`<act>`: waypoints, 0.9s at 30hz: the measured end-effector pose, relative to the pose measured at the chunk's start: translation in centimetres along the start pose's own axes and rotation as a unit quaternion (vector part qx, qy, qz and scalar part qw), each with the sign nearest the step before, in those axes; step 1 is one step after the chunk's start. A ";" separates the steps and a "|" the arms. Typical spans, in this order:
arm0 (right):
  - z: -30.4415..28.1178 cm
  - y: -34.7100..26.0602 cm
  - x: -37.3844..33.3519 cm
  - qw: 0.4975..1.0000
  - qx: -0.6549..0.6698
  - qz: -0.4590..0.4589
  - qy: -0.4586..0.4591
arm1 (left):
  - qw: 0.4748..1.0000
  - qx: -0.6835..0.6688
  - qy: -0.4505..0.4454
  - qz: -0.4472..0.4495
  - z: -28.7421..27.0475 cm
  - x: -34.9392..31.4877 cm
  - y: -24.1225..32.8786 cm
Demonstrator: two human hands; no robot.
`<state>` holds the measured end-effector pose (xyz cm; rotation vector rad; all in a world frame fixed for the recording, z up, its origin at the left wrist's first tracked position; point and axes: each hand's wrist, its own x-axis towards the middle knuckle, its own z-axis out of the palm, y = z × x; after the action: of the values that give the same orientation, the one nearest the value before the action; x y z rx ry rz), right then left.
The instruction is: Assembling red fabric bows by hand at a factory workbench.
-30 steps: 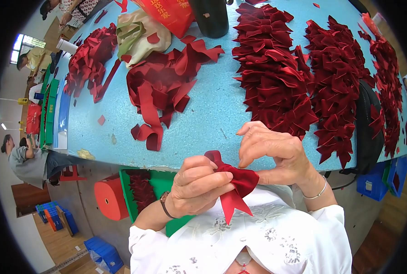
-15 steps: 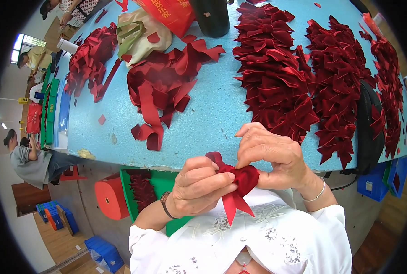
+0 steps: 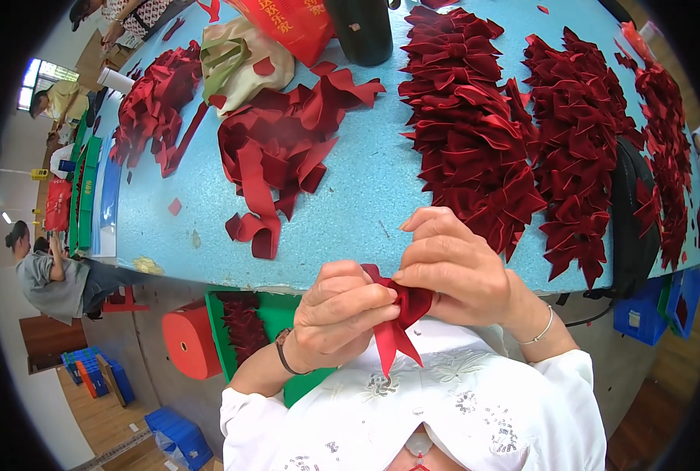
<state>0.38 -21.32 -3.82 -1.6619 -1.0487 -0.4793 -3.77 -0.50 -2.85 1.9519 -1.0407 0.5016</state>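
A dark red ribbon bow (image 3: 413,304) is held between my two hands, just in front of the table's near edge. My left hand (image 3: 342,308) pinches its left side and middle, fingers curled. My right hand (image 3: 456,271) grips the upper right loop between thumb and fingertips. Two pointed ribbon tails (image 3: 395,349) hang below my fingers. The knot is mostly covered by the fingertips. Beyond my hands, a loose heap of cut red ribbon strips (image 3: 275,149) lies on the blue table (image 3: 358,212).
Long rows of finished-looking bows (image 3: 464,118) cover the table's right side, beside a black bag (image 3: 631,212). A dark cup (image 3: 362,31) and a cream cloth bag (image 3: 244,67) stand farther back. Below the edge are a green bin (image 3: 279,314) and a red ribbon roll (image 3: 193,341). Other people sit at left.
My right hand has shifted slightly left, closer to my left hand. The bow has turned and is more covered by fingers, its tails a little farther left.
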 end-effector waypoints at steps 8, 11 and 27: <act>-0.6 -0.3 -0.1 0.936 0.295 0.188 -0.029 | 0.999 -0.002 0.005 0.034 0.1 0.6 0.3; -0.4 0.0 -0.6 0.957 0.242 0.162 -0.012 | 0.999 0.005 0.003 0.037 0.1 0.7 0.2; -0.6 -0.2 -0.4 0.987 0.131 0.095 0.002 | 1.000 -0.017 -0.018 0.003 -0.1 0.7 0.1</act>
<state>0.14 -22.02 -3.80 -1.5058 -0.8980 -0.2094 -3.47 -0.74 -2.26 1.9357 -1.0713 0.4498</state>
